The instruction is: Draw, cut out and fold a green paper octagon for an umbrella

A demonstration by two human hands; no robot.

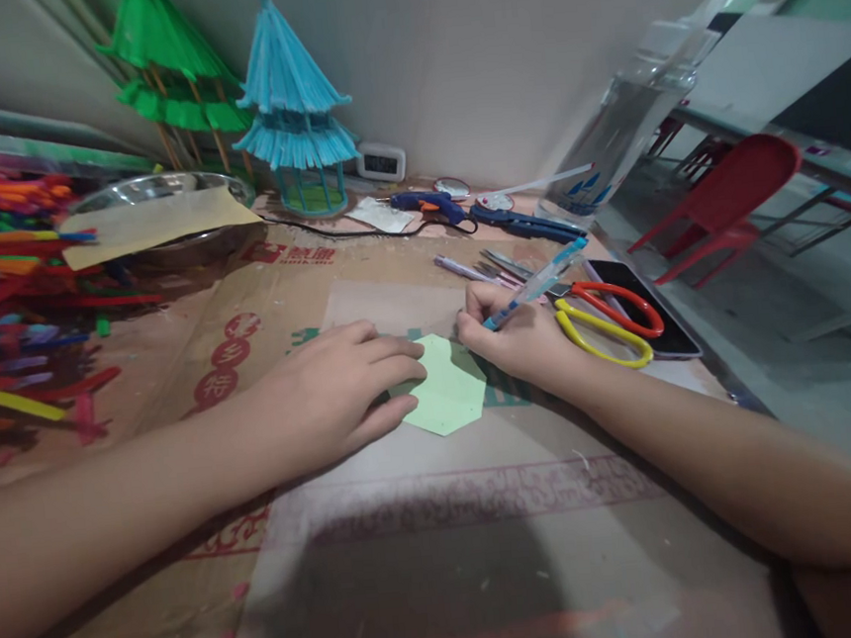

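Note:
A light green six-sided piece of paper with small dots near its corners lies on the cardboard-covered table. My left hand rests flat with its fingers stretched out, the fingertips on the paper's left edge. Closed around a blue, clear-barrelled pen, my right hand is at the paper's upper right edge. The pen's tip is hidden behind the fingers. Scissors with red and yellow handles lie just right of that hand, partly over a dark phone.
Blue and green pagoda models stand at the back. A glue gun, pliers and a small clock lie before the wall. Colourful pipe cleaners fill the left, beside a metal bowl. A large clear bottle stands back right.

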